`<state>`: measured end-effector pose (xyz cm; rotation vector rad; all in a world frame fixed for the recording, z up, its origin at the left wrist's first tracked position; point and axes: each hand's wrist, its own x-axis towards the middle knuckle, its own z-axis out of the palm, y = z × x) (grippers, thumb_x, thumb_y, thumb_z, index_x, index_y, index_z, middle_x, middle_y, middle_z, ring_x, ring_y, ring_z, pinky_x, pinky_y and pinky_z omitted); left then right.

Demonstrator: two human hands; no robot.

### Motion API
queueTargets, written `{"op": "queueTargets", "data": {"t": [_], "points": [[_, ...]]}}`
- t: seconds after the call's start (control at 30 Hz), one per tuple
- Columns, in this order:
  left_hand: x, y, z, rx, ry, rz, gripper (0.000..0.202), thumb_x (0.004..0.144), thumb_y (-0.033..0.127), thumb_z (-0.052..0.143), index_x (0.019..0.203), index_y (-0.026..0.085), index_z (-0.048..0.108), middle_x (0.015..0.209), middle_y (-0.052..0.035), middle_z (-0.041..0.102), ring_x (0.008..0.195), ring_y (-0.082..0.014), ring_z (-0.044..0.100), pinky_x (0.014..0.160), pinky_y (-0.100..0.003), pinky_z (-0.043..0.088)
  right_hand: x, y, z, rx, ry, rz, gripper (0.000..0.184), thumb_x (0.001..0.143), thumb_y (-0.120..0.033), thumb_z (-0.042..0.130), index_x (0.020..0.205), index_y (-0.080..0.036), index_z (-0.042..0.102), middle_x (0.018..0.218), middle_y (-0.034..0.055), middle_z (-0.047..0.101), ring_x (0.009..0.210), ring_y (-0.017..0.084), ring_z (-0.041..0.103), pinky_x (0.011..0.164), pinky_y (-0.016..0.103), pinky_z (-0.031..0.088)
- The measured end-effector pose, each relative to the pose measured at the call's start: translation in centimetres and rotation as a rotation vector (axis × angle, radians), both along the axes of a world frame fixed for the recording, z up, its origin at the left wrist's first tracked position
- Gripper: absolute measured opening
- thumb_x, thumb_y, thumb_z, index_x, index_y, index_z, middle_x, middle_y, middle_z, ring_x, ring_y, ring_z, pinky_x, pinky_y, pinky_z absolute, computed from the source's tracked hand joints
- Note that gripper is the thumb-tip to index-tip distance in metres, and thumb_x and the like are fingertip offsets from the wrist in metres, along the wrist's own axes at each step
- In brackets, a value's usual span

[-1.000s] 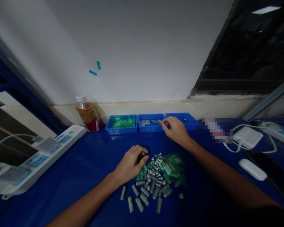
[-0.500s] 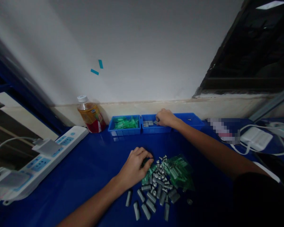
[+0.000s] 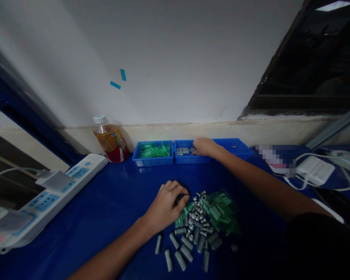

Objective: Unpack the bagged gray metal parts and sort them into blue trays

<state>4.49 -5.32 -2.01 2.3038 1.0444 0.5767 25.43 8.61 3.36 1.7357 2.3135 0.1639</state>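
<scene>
My right hand (image 3: 206,147) reaches into the middle blue bin (image 3: 177,159), its fingers closed and mostly hidden. A small grey metal bar (image 3: 192,149) shows at its fingertips, beside several similar bars (image 3: 182,150) lying in rows. On the blue table, my left hand (image 3: 169,202) rests with curved fingers, the thumb apart from the index finger, and I see nothing between them. Just right of it spreads a pile of rounded-head screws (image 3: 198,210), loose grey metal bars (image 3: 186,252) and green clear plastic bags (image 3: 221,210).
Left of the middle bin stands another blue bin (image 3: 137,155) filled with green plastic bags (image 3: 154,151). A drink bottle (image 3: 112,142) stands against the wall. Power strips with plugs (image 3: 49,194) lie at left; a white charger (image 3: 316,170) and cables lie at right.
My right hand has dipped slightly lower into the middle bin. My left hand and the pile have stayed in place; the view has shifted slightly.
</scene>
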Motion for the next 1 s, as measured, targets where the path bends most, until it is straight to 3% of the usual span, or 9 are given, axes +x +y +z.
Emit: {"op": "queueTargets", "data": {"t": [0.17,0.3,0.53,0.73,1.0], "points": [[-0.1,0.0,-0.1,0.000,0.016,-0.004,0.016,0.091,0.029,0.045,0.092,0.023,0.059,0.094,-0.0024,0.060,0.092,-0.0209,0.051,0.082,-0.037,0.035,-1.2,0.1,0.2,-0.004,-0.051,0.087,0.025,0.083,-0.015,0.053,0.102,-0.009,0.068,0.101,0.0216,0.067,0.097,0.030,0.064,0.079,0.036,0.049],[-0.1,0.1,-0.2,0.005,0.019,-0.002,0.017,0.091,0.029,0.044,0.093,0.023,0.060,0.095,-0.0030,0.060,0.094,-0.0215,0.051,0.083,-0.039,0.035,-1.7,0.0,0.2,0.010,-0.068,0.135,0.030,0.086,-0.008,0.044,0.105,-0.007,0.066,0.102,0.0232,0.066,0.100,0.029,0.063,0.083,0.037,0.048],[-0.1,0.1,-0.3,0.021,0.030,-0.010,0.017,0.091,0.029,0.044,0.092,0.023,0.060,0.095,-0.0025,0.060,0.093,-0.0210,0.051,0.082,-0.037,0.036,-1.6,0.5,0.2,0.002,-0.058,0.123,0.027,0.084,-0.018,0.054,0.104,-0.006,0.067,0.103,0.0243,0.065,0.099,0.029,0.063,0.082,0.033,0.048],[-0.1,0.0,-0.1,0.025,0.033,-0.022,0.019,0.091,0.029,0.043,0.091,0.022,0.060,0.093,-0.0033,0.060,0.092,-0.0204,0.051,0.082,-0.037,0.036,-1.2,0.4,0.9,-0.030,-0.010,0.144,0.031,0.082,-0.040,0.059,0.095,-0.013,0.070,0.097,0.0158,0.069,0.091,0.025,0.065,0.074,0.027,0.048],[0.0,0.1,0.0,0.022,0.032,-0.021,0.017,0.091,0.028,0.044,0.092,0.022,0.060,0.093,-0.0029,0.060,0.091,-0.0204,0.052,0.080,-0.036,0.037,-1.9,1.2,0.4,0.003,0.006,0.143,0.035,0.075,-0.037,0.069,0.097,-0.009,0.069,0.100,0.0213,0.067,0.095,0.030,0.063,0.073,0.031,0.047]]}}
